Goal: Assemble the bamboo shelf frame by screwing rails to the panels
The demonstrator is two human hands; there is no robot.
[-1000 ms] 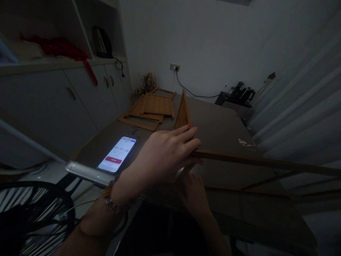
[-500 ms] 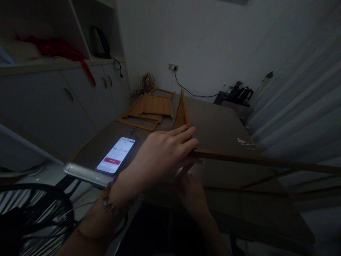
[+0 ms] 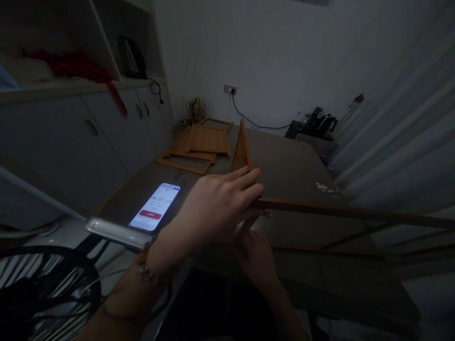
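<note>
At the near side of our table (image 3: 287, 163), our right hand (image 3: 258, 258) is low and curled, its fingers near the corner of a wooden frame (image 3: 320, 209); we cannot tell what, if anything, it grips. Just above it, our left hand (image 3: 227, 196) is partly closed around that corner, fingers over the top and thumb below. The frame's long rail runs off to our right. Left of our hands lies a lit phone (image 3: 155, 207). Beyond our fingertips stands an upright panel (image 3: 242, 150). Farther back we see a pile of boards (image 3: 209, 141), then dried stalks (image 3: 195, 110) near the wall (image 3: 270, 57) and its socket (image 3: 230, 89).
</note>
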